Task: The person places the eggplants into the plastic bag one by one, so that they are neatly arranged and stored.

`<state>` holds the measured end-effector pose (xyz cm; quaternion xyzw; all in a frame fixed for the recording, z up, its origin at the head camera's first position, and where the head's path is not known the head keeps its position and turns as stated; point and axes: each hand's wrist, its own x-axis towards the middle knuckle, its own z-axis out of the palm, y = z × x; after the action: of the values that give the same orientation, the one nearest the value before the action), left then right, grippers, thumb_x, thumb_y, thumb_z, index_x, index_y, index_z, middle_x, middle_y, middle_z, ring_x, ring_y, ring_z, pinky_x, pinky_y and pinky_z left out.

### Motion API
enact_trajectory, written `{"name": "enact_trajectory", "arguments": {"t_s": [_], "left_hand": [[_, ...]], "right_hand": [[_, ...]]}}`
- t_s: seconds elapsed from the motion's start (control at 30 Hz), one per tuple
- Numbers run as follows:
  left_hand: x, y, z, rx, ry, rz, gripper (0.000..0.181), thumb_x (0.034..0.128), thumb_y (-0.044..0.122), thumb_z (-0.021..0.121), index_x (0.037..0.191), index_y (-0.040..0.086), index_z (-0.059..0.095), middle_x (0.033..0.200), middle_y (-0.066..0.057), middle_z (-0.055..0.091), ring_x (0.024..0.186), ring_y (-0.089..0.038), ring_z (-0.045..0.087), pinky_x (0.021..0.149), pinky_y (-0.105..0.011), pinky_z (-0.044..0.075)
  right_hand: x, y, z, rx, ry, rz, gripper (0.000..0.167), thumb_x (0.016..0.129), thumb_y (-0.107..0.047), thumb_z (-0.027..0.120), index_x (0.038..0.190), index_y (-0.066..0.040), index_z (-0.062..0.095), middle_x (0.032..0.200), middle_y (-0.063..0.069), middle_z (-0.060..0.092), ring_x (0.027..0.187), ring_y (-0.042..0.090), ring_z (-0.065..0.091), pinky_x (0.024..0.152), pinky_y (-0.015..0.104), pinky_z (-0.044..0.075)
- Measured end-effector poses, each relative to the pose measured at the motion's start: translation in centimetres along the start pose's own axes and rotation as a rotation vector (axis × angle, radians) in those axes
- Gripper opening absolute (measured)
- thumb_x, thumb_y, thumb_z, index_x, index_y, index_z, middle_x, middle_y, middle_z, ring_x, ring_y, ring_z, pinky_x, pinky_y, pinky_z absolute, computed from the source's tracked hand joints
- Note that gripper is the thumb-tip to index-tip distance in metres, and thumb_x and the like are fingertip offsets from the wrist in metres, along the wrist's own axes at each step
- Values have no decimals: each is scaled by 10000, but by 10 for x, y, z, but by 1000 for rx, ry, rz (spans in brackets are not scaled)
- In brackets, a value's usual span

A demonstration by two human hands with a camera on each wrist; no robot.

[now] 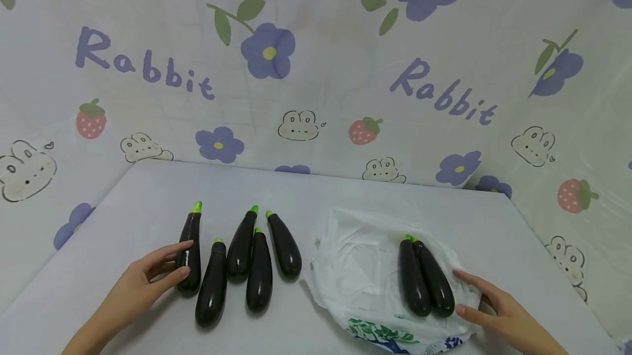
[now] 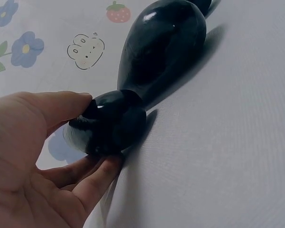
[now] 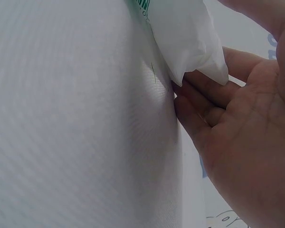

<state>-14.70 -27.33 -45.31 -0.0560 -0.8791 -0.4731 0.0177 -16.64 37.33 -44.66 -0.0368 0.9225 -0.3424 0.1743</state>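
Note:
At the far left of the head view, my left hand holds a dark eggplant with a green stem. Thumb and fingers of the left hand lie on opposite sides of that eggplant in the left wrist view. Two more eggplants lie side by side on a flattened white plastic bag. At the bag's right edge is my right hand, thumb and index finger apart beside the pair. In the right wrist view, the right hand has relaxed fingers against the bag's edge.
Several other eggplants lie between the left hand and the bag, some close together. All rest on a white-covered table. Behind it hangs a cloth printed with flowers, rabbits and strawberries.

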Motion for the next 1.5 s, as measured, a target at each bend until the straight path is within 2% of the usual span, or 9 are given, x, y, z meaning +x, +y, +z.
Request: {"name": "enact_trajectory", "arguments": {"t_s": [0.4,0.6,0.7,0.83,0.97,1.03,1.2,1.27,1.5], "left_hand": [[-1,0,0,-9,5,32,515,1013,302,708,1498,194,574,1486,-154,579,1136,139,568,910,-119,503],[-1,6,-2,-23,29,46,508,1014,268,709,1497,184,576,1457,-158,600,1131,131,580,892,-116,507],[-1,15,-1,-73,15,28,512,1013,269,711,1500,191,573,1449,-156,606,1132,116,599,880,-137,528],[-1,32,3,-120,-37,-3,519,1008,317,713,1501,240,570,1503,-127,567,1154,114,595,887,-183,555],[-1,51,10,-122,-66,23,512,998,332,724,1486,281,579,1541,-76,534,1181,92,599,902,-211,565],[0,60,13,-122,-76,34,506,993,337,728,1476,300,582,1546,-53,531,1203,38,615,902,-223,569],[3,81,22,-183,-146,69,492,1001,308,721,1473,276,584,1542,-96,533,1298,-258,625,899,-261,580],[5,88,27,-198,-174,81,487,1002,299,720,1470,260,590,1531,-118,541,1304,-322,619,902,-264,576],[15,112,52,-258,-301,96,482,997,331,724,1459,271,598,1488,-112,583,1281,-279,638,934,-262,559]], "right_hand": [[1,-2,-2,59,-36,69,801,1026,-403,647,1644,-56,275,1683,319,177,1523,584,156,1131,756,294],[2,-4,-3,69,-40,89,815,1025,-417,645,1648,-57,261,1688,320,152,1525,594,130,1132,764,279],[2,-6,-2,73,-38,97,821,1022,-422,648,1645,-51,264,1687,321,157,1526,592,132,1137,761,276],[2,-7,-2,51,-31,81,808,1024,-409,649,1637,-35,280,1677,329,183,1516,599,157,1129,759,288],[2,-8,-3,41,-25,77,802,1026,-407,646,1635,-31,284,1674,330,190,1513,601,165,1127,757,294],[2,-9,-3,53,-26,85,809,1025,-413,647,1637,-35,278,1679,326,180,1519,597,150,1133,758,279],[2,-10,-3,73,-33,99,820,1025,-421,647,1646,-50,261,1686,323,156,1527,592,120,1140,764,254],[2,-9,-3,80,-37,105,823,1025,-425,646,1649,-57,256,1688,324,146,1528,592,113,1140,767,253],[2,-8,-2,98,-32,87,810,1026,-407,651,1645,-51,267,1691,314,158,1533,582,125,1157,753,242]]}}
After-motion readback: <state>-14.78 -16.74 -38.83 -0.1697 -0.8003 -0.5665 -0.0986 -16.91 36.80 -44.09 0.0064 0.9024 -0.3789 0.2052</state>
